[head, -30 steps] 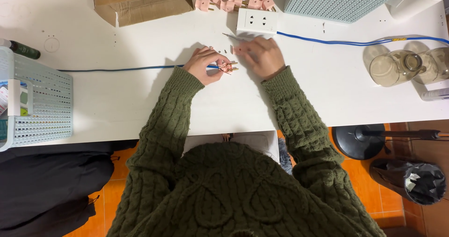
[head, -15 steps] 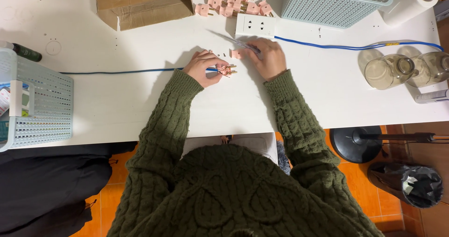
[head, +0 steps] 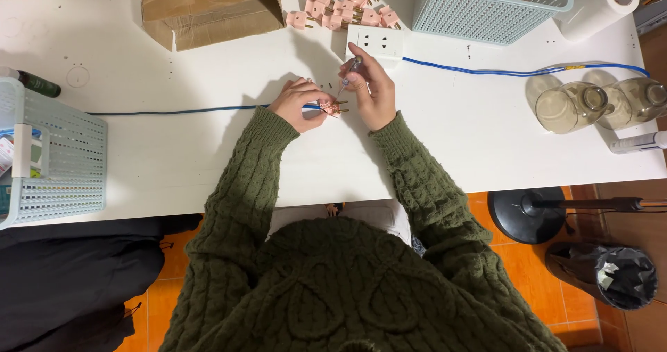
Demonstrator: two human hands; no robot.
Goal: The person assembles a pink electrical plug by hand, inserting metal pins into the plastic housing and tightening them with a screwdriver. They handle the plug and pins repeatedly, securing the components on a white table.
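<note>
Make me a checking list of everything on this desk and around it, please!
Surface: white table, mostly bare near the front.
Job's things: left hand holds a pink plug; right hand holds a small screwdriver.
Clutter: cardboard box, loose pink plugs, two mesh baskets, paper roll, glass jars.
Grippers: nothing seen, bare hands only.
Cables: blue cable across the table, white socket strip.
Surroundings: orange floor, bin.
</note>
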